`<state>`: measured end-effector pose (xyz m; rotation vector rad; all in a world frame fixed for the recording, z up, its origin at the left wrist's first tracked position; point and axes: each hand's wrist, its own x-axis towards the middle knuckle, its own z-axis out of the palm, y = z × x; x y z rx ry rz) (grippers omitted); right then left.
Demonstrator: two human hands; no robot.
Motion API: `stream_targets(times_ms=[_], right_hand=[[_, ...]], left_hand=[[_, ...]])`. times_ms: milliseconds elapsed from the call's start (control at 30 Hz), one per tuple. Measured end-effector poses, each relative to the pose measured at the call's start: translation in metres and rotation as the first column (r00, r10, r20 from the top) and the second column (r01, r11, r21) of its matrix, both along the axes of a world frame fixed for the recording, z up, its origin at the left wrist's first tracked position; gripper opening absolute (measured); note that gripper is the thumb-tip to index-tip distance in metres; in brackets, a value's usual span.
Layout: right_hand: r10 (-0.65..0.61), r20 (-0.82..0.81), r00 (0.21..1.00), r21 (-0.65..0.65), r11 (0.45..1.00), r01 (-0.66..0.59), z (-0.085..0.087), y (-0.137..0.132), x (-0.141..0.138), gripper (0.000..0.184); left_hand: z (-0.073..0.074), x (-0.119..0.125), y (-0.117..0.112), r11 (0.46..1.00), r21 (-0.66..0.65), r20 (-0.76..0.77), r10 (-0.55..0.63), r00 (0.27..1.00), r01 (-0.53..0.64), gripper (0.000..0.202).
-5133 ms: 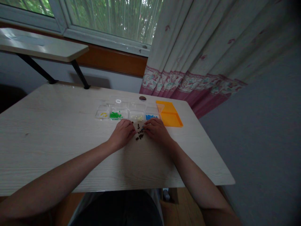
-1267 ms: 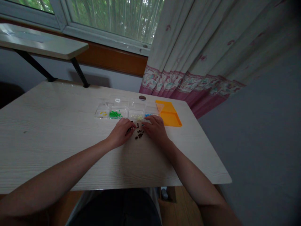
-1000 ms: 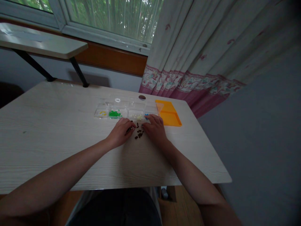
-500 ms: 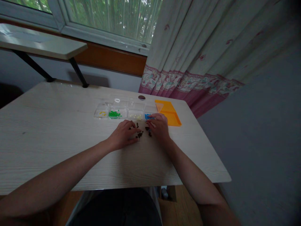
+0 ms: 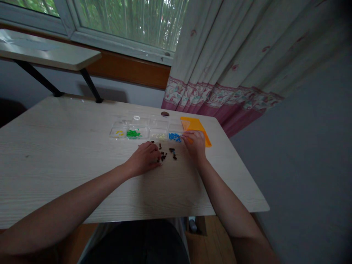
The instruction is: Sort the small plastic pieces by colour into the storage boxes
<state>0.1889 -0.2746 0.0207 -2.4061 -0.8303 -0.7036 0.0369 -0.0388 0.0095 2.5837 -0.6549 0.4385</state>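
A small scatter of dark beads (image 5: 165, 154) lies on the pale wooden table (image 5: 68, 154). My left hand (image 5: 143, 158) rests just left of them, fingers curled down onto the table beside the pile; what they hold is hidden. My right hand (image 5: 195, 144) is to the right of the beads, over the near corner of the orange tray (image 5: 194, 124). Its fingers are drawn together and point towards the blue beads (image 5: 174, 137). Behind the dark beads stands a clear compartment box (image 5: 143, 124) holding yellow beads (image 5: 119, 132), green beads (image 5: 133, 133), whitish beads (image 5: 160, 136) and the blue ones.
The table's right edge (image 5: 244, 172) is close to my right arm. A flowered curtain (image 5: 220, 73) hangs behind the table. A second table (image 5: 46, 55) stands under the window at the back left. A round cable hole (image 5: 165, 114) is behind the box.
My right hand has moved right, away from the dark beads to the orange tray's near corner. A few dark beads now lie uncovered further right. My left hand has hardly moved.
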Motion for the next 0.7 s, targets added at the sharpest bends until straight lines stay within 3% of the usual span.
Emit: stream_targets(times_ms=[433,700], right_hand=[[-0.020,-0.036,0.999,-0.008,1.000,0.020,-0.0054,-0.0001,0.0033,0.015],[-0.046,-0.038,0.998,-0.052,0.998,0.044,-0.0065,-0.0004,0.0010,0.019]], left_hand=[[0.0017,0.0027,0.0004,0.994,0.097,0.024,0.040,0.999,-0.042,0.017],[0.0012,0.0027,0.0018,0.996,0.067,0.035,0.052,0.998,-0.054,0.019]])
